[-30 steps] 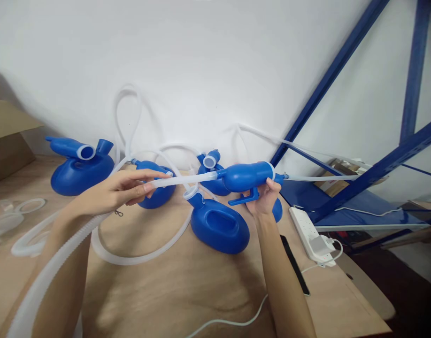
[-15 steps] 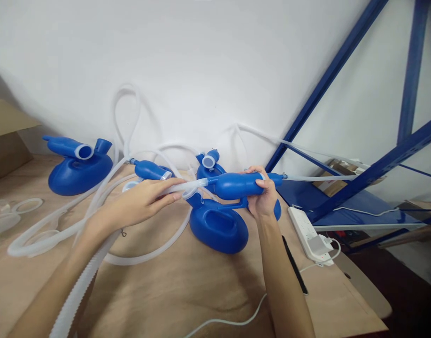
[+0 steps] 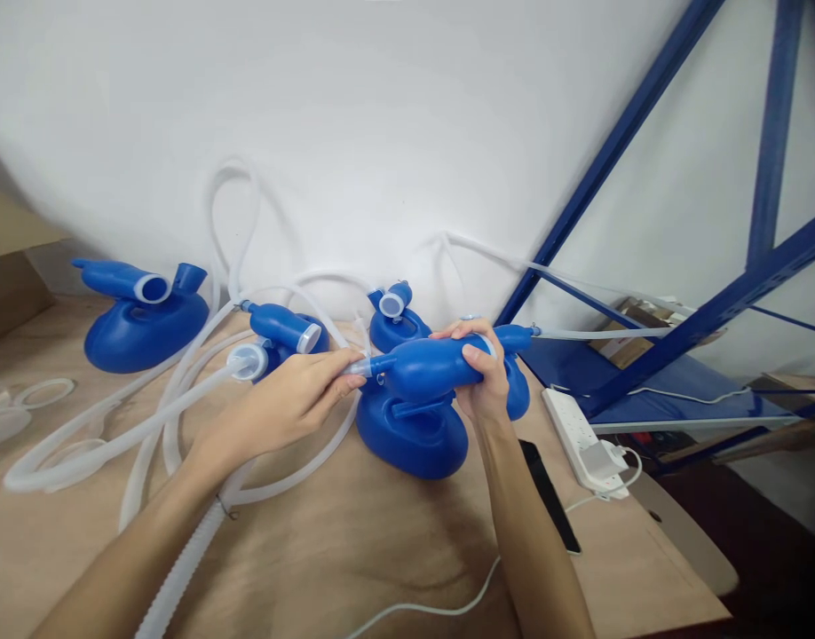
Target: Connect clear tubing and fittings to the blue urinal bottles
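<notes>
My right hand (image 3: pixel 482 368) is wrapped round a blue bottle-shaped part (image 3: pixel 424 367), which lies level above a rounded blue container (image 3: pixel 411 437). At the bottle's narrow left tip, my left hand (image 3: pixel 314 388) pinches the clear end of a tube (image 3: pixel 360 366) against the nozzle. A ribbed stretch of translucent hose (image 3: pixel 187 555) runs down below my left forearm. Left of my hands sits another blue bottle part (image 3: pixel 280 327) with a white-rimmed mouth, beside a tube (image 3: pixel 181 399) that ends in a clear cap.
A blue container (image 3: pixel 145 330) stands at the left by a cardboard box (image 3: pixel 11 297). Loose clear rings (image 3: pixel 48 390) lie near it. At the right are a black phone (image 3: pixel 550 497), a white power strip (image 3: pixel 581 444) and a blue metal rack (image 3: pixel 613 142).
My left hand has moved slightly right and closed round the tube end at the nozzle. The bottle has shifted a little left and down in my right hand.
</notes>
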Available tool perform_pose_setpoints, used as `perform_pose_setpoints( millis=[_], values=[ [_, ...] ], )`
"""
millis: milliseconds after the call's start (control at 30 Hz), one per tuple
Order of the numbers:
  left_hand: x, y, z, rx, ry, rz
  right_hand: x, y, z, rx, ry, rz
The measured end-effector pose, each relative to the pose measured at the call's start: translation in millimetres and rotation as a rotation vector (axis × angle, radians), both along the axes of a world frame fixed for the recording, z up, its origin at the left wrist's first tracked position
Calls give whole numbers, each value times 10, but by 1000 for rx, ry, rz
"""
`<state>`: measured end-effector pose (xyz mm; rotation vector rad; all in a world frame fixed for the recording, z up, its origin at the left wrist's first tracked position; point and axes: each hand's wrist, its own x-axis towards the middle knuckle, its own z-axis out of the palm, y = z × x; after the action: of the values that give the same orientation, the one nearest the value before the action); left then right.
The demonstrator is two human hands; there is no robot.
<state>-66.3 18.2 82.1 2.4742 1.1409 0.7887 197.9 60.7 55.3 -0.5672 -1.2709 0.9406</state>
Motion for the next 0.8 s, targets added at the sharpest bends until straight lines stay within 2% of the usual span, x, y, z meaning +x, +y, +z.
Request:
perform_pose_setpoints(
  millis=[267,500,667,733,800],
  values=[
    [-16,-147,51,11,-30,22,-40,-93,29,162,-34,-39],
    [29,-97,42,-126,-117,-25,-2,-210,57,300,-140,6],
    [96,-119,39,-369,-254,-72,-21,-247,71,296,-116,-30],
    [135,-97,-21,-527,-345,-69,-17,-241,76,330,-154,-33],
    [185,-42,-109,-720,-413,-34,1,-212,75,433,-241,-10]
  ],
)
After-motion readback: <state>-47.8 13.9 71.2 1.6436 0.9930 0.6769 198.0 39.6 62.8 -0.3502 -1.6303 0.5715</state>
